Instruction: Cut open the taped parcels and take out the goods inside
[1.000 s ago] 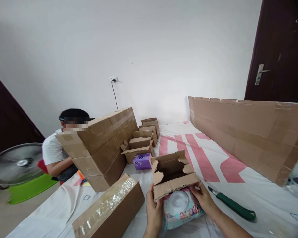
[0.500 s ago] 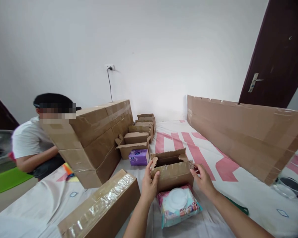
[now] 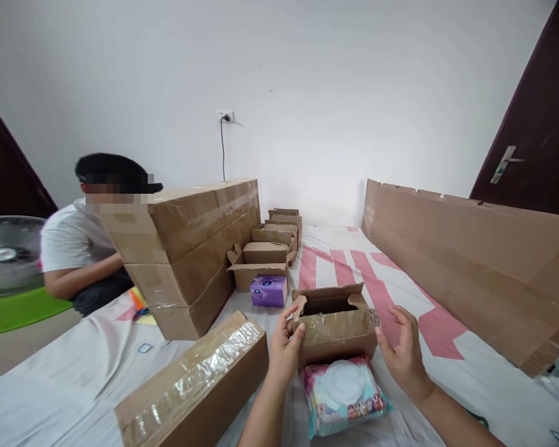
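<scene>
white wall, sheet [image 3: 65,385] on the floor | open box [image 3: 335,326] at sheet's near edge, mouth up, long axis left-right, pack [image 3: 345,394] just in front | left hand [image 3: 284,351] gripping box's left end, fingers closed on it | right hand [image 3: 403,354] open, just off right end, not touching | left nearer | taped carton [image 3: 195,391] lies left

bright, even daylight | soft shadows | edges warped, slightly soft
</scene>
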Tool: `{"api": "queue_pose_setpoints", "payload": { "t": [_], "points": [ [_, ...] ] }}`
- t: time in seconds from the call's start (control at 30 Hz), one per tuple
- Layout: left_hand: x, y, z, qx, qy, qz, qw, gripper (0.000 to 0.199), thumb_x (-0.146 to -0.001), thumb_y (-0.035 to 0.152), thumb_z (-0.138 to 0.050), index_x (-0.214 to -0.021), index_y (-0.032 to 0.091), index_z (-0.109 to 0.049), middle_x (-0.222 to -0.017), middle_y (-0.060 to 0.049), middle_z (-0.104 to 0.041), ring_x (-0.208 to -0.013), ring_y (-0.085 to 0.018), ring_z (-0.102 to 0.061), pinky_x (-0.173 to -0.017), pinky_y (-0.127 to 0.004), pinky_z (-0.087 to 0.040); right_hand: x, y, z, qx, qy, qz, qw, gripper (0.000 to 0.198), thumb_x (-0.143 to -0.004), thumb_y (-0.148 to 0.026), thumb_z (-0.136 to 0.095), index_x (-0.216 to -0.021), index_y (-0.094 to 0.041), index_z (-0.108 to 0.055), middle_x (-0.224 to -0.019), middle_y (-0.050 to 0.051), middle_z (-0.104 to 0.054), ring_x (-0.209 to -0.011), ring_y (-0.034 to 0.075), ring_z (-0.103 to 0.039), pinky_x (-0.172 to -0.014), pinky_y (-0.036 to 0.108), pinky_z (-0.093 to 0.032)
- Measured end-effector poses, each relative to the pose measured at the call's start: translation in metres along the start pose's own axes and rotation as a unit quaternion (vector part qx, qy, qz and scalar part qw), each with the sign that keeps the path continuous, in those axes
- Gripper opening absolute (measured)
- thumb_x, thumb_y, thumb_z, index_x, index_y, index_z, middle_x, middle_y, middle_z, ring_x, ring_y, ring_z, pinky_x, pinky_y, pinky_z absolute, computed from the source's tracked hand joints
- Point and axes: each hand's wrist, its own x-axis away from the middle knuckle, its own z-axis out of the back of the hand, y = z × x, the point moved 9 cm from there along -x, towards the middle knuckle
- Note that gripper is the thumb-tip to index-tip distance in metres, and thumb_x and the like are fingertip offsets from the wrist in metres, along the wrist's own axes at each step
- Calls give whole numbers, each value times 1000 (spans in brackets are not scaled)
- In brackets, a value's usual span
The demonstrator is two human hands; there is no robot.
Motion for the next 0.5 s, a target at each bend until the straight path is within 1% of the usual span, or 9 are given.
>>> {"api": "queue_pose_setpoints", "payload": {
  "t": [0.03, 0.07, 0.1, 0.17, 0.23, 0.27, 0.33, 0.43, 0.5],
  "points": [
    [0, -2, -3, 11, -22, 18, 1000, 48, -76, 48, -68, -113, 19, -61, -54, 6, -54, -51, -13, -54, -54, -25, -45, -2, -16, -1, -3, -15, 38, 999, 40, -88, -24, -53, -126, -21, -43, -117, 13, -53, -111, 29, -51, -92, 50, -47],
    [0, -4, -6, 22, -44, 34, 998, 48, -76, 49, -68, -112, 18, -60, -53, 6, -52, -50, -13, -53, -53, -25, -44, -3, -31, -7, -12, -49, 74, 996, 38, -87, -20, -53, -124, -22, -44, -115, 12, -54, -110, 28, -52, -92, 48, -48],
    [0, -5, -8, 36, -54, 45, 997, 49, -76, 49, -68, -112, 18, -59, -55, 6, -55, -52, -13, -55, -54, -25, -45, -2, -45, -16, -24, -99, 106, 989, 36, -87, -17, -51, -122, -23, -47, -111, 11, -56, -108, 27, -54, -91, 46, -49],
    [-1, -6, -7, 70, -45, 48, 995, 51, -75, 48, -69, -114, 18, -56, -70, 0, -65, -67, -17, -64, -64, -28, -49, 3, -66, -38, -37, -199, 149, 968, 32, -87, -13, -49, -117, -24, -51, -107, 9, -59, -102, 25, -56, -89, 44, -50],
    [-2, -6, -3, 97, -18, 35, 995, 53, -74, 46, -71, -116, 19, -53, -91, -6, -70, -88, -21, -66, -78, -32, -50, 6, -75, -56, -25, -261, 161, 951, 32, -86, -12, -49, -115, -24, -54, -105, 8, -60, -98, 25, -57, -87, 45, -51],
    [-2, -6, -1, 100, -4, 27, 995, 52, -75, 45, -71, -116, 20, -52, -99, -8, -69, -95, -21, -65, -84, -32, -49, 6, -75, -62, -14, -272, 157, 949, 32, -86, -12, -50, -115, -23, -55, -105, 9, -59, -97, 25, -57, -87, 46, -51],
    [-3, -7, 2, 88, 15, 19, 996, 48, -75, 44, -71, -114, 20, -54, -99, -7, -68, -94, -19, -64, -84, -30, -48, 3, -75, -69, 0, -275, 144, 951, 30, -84, -12, -51, -112, -21, -57, -104, 9, -59, -95, 25, -57, -85, 46, -51],
    [-4, -11, 4, 76, 22, 30, 996, 45, -75, 45, -70, -108, 19, -56, -82, -2, -65, -77, -14, -62, -73, -26, -47, -2, -77, -73, -1, -270, 138, 953, 26, -84, -13, -51, -107, -21, -60, -101, 9, -58, -93, 25, -56, -83, 45, -52],
    [-5, -12, 6, 77, 24, 38, 996, 44, -74, 46, -70, -106, 19, -56, -73, 1, -62, -68, -12, -58, -66, -24, -45, -3, -82, -75, -3, -273, 149, 950, 24, -85, -13, -52, -106, -21, -60, -99, 9, -58, -92, 25, -56, -82, 45, -52]
  ]
}}
